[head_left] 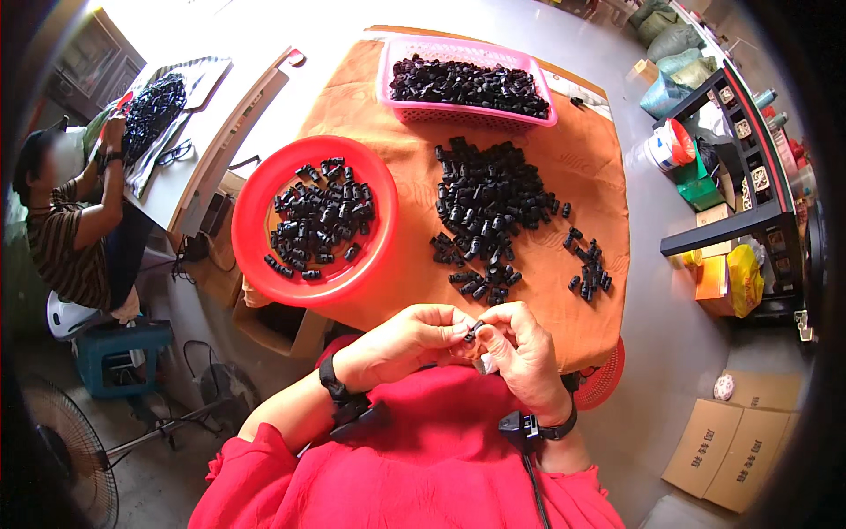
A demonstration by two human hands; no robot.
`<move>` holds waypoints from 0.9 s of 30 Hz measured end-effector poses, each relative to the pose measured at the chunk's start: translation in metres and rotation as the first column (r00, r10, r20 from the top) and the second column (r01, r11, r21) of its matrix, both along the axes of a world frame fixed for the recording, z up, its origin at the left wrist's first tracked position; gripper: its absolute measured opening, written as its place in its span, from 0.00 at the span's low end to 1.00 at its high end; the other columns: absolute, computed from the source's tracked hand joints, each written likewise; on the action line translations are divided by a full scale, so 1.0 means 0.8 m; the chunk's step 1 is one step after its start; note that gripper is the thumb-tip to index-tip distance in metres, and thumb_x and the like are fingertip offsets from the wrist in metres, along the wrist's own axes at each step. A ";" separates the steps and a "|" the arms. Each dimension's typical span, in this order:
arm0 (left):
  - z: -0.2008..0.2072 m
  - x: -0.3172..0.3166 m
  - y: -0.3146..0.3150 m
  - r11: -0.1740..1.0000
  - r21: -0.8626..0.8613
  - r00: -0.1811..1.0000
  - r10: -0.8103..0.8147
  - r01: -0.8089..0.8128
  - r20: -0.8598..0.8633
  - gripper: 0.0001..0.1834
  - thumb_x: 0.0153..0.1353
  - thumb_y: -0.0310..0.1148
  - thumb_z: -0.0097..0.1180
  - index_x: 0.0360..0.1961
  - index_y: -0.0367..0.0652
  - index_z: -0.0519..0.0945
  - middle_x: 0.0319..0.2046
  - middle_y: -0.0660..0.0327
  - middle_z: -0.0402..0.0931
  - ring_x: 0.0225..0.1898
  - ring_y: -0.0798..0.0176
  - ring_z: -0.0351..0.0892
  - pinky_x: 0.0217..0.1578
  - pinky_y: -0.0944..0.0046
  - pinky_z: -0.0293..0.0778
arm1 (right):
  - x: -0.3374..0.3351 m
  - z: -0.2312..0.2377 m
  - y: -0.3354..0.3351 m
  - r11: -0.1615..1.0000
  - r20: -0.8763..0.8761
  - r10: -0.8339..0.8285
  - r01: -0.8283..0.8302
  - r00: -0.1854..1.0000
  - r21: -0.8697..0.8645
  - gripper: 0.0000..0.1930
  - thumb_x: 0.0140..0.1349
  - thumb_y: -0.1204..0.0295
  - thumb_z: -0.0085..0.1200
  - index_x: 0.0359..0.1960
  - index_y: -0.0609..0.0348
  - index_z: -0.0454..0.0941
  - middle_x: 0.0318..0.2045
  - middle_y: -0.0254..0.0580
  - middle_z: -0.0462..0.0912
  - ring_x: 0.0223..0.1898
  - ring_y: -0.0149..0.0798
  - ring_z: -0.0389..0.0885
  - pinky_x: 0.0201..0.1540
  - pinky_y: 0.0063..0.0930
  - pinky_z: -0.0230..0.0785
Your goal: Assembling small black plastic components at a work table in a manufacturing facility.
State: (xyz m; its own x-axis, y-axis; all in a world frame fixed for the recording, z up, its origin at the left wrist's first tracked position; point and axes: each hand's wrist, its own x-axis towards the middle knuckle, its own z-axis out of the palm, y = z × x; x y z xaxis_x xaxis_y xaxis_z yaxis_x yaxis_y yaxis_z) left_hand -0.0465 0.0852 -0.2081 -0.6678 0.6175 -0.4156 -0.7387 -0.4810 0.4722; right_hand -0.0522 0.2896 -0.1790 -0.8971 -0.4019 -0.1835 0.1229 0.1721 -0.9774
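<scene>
Red plastic basin (249, 220): I use it as the reference for all positions. I judge the work to be partway along. Black pieces (322, 212) inside the basin may be the finished share, though I cannot confirm this from my view. A large pile (493, 194) to the basin's right, a small cluster (590, 264) farther right, and dark parts (467, 84) in the pink basket (476, 115) beyond the basin and to its right probably remain. One small black fitting (474, 330) is in work, right of the basin and nearer the body. It appears short and dark; fingers hide its detail. Left hand (427, 330): thumb and forefinger pinch the fitting. Right hand (530, 357): thumb and fingers pinch it from the opposite side.
</scene>
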 end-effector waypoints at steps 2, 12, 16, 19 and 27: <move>-0.007 0.003 0.001 1.000 0.029 1.000 0.004 -0.004 -0.003 0.11 0.70 0.33 0.53 0.48 0.37 0.76 0.44 0.61 0.80 0.43 0.68 0.79 0.49 0.68 0.75 | -0.001 -0.004 0.001 1.000 -0.001 0.018 -0.018 1.000 -0.021 0.08 0.71 0.71 0.53 0.44 0.62 0.71 0.29 0.36 0.81 0.28 0.24 0.79 0.30 0.20 0.74; -0.011 0.009 0.004 0.998 0.058 0.999 -0.002 0.003 -0.032 0.13 0.70 0.41 0.54 0.44 0.42 0.77 0.38 0.66 0.78 0.35 0.74 0.74 0.30 0.75 0.69 | 0.000 0.002 -0.003 0.999 -0.035 0.046 -0.045 0.998 0.027 0.08 0.72 0.70 0.51 0.42 0.62 0.71 0.27 0.34 0.79 0.27 0.24 0.79 0.29 0.19 0.73; -0.007 0.009 0.006 0.998 0.060 1.000 0.007 -0.006 -0.023 0.13 0.70 0.41 0.54 0.44 0.42 0.77 0.36 0.67 0.77 0.32 0.74 0.72 0.29 0.75 0.67 | 0.000 -0.008 0.000 0.998 -0.065 -0.003 0.007 0.998 0.068 0.08 0.72 0.69 0.51 0.42 0.62 0.71 0.26 0.34 0.79 0.26 0.23 0.79 0.28 0.20 0.73; -0.009 0.009 0.006 0.997 0.071 1.000 0.018 -0.018 0.005 0.13 0.70 0.41 0.54 0.44 0.42 0.78 0.36 0.67 0.78 0.34 0.74 0.73 0.29 0.75 0.67 | 0.000 -0.001 -0.001 1.000 -0.040 0.018 -0.017 0.999 0.018 0.08 0.71 0.70 0.52 0.42 0.62 0.71 0.26 0.35 0.81 0.26 0.23 0.79 0.28 0.20 0.73; -0.014 0.010 0.006 0.994 0.112 0.999 0.017 -0.021 0.038 0.12 0.70 0.40 0.53 0.43 0.42 0.78 0.37 0.65 0.79 0.34 0.73 0.76 0.28 0.75 0.70 | -0.001 0.005 -0.002 0.999 0.031 0.035 -0.035 0.999 -0.012 0.08 0.69 0.74 0.54 0.44 0.62 0.71 0.27 0.36 0.82 0.26 0.23 0.80 0.29 0.19 0.74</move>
